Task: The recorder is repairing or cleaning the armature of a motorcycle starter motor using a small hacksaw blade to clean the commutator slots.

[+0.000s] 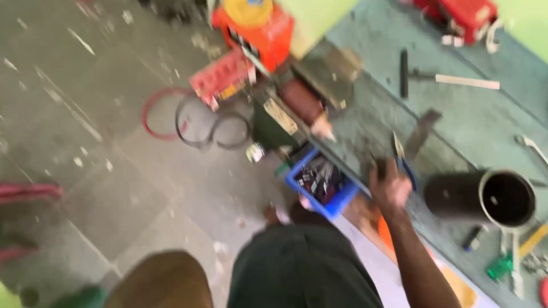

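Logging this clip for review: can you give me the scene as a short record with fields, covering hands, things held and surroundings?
View: head camera, looking down, blurred
Right hand: on the workbench edge, gripping blue-handled pliers
Left hand: not in view
Near the hand: dark pipe lying on the bench
Also on bench: hammer
Below bench: blue crate of small parts
Floor: red and black hoops, orange machine

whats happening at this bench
A person stands at a cluttered green workbench, seen from a head camera; the picture is blurred. The right hand rests at the bench edge, gripping blue-handled pliers. A dark pipe lies on the bench just beside it. A blue bin of parts sits below the edge. The left hand is out of view.
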